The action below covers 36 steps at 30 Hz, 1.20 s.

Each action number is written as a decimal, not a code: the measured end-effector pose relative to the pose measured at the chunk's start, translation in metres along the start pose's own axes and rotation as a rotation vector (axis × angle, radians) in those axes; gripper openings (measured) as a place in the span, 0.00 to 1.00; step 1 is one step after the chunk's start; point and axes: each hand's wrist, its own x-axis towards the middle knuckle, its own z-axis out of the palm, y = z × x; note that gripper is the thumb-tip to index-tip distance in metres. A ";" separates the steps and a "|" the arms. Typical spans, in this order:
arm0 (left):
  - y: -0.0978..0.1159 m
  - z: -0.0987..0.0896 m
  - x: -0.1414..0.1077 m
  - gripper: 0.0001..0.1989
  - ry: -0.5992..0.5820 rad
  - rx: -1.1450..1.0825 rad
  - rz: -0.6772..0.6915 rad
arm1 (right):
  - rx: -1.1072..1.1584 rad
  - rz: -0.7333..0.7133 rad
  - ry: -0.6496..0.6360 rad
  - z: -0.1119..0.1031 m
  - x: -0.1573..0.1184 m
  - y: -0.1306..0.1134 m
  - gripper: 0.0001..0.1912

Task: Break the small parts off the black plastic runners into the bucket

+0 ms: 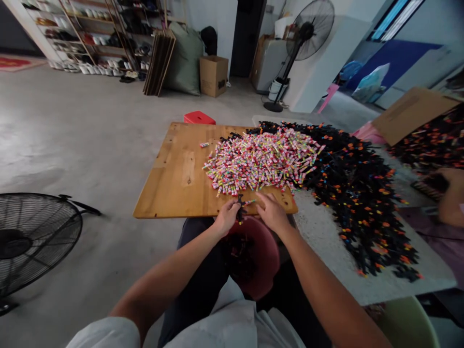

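My left hand [228, 216] pinches a small black plastic toy part [239, 209], held upright over the table's near edge. A thin, brightly coloured stick [249, 202] juts from it to the right. Just beyond the stick's end is my right hand [271, 210], its thumb and forefinger apart. Past both hands lies a big heap of small pink-and-white printed tubes [261, 162] with coloured tips, on the wooden board [163, 179]. Below my hands, a red bucket [266, 261] between my legs contains several black parts.
A large pile of black parts with orange tips [362, 203] covers much of the grey table [319, 251] on the right. At the right edge another person's arm [451, 193] shows beside a cardboard box [413, 113]. A floor fan [36, 241] stands left; a red stool [199, 117] is behind the board.
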 end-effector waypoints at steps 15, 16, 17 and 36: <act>0.037 -0.007 -0.016 0.18 -0.210 0.146 0.087 | 1.156 0.386 0.071 0.004 0.002 -0.045 0.14; 0.039 -0.005 -0.017 0.16 -0.223 0.167 0.097 | 1.178 0.386 0.077 0.001 0.000 -0.048 0.14; 0.040 -0.003 -0.018 0.15 -0.233 0.189 0.107 | 1.180 0.378 0.077 -0.001 -0.001 -0.049 0.13; 0.041 0.001 -0.020 0.28 -0.281 0.449 0.253 | 0.505 0.111 -0.005 -0.040 -0.011 -0.028 0.07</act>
